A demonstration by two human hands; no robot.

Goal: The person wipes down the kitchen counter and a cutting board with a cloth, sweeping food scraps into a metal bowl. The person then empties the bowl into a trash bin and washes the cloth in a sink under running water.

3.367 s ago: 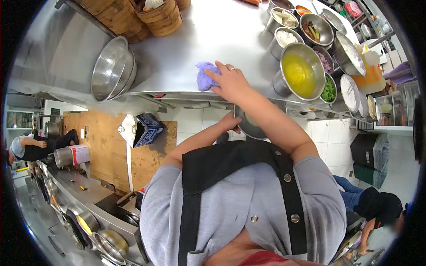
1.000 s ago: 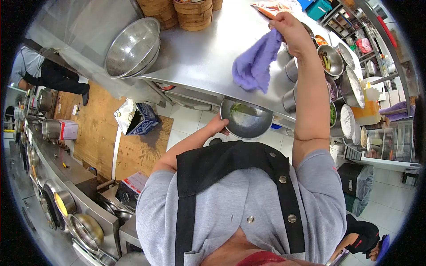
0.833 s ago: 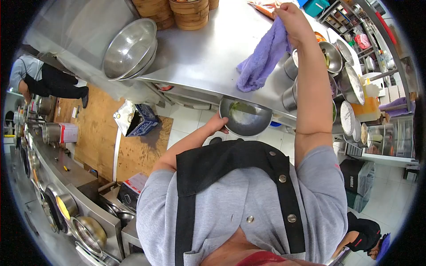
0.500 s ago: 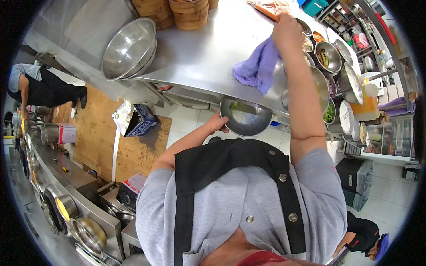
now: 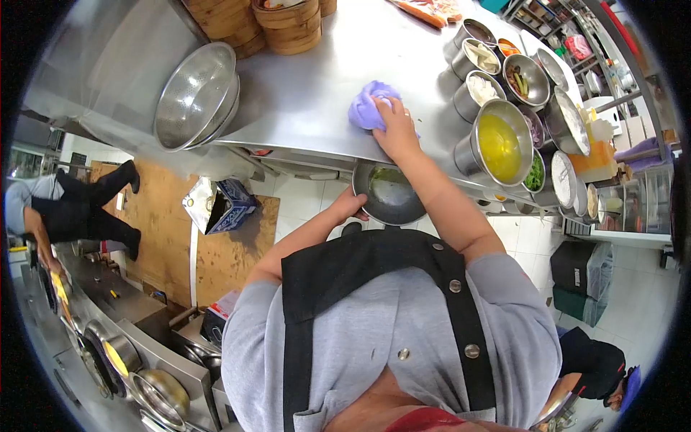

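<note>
My right hand (image 5: 397,131) presses a bunched purple cloth (image 5: 368,106) onto the steel table (image 5: 306,119), a little back from its front edge. The fingers are bent over the cloth's right side. Below the edge, my left hand (image 5: 350,204) grips the left rim of a dark metal bowl (image 5: 389,204). Inside the bowl is some green residue. My right forearm hides part of the bowl's right side. A metal pot of yellow liquid (image 5: 502,146) stands to the right of my right hand.
Perforated metal bowls (image 5: 193,97) sit at the table's left, below bamboo steamers (image 5: 289,27). Containers of white pieces (image 5: 480,88) and chopped greens (image 5: 534,173) line the right. One person (image 5: 79,209) works at the left stove, another (image 5: 592,363) at lower right. An open box (image 5: 234,207) is on the floor.
My right hand has come down and left from the table's right side with the cloth, which is now bunched on the tabletop. At left, the other person has shifted along the stove.
</note>
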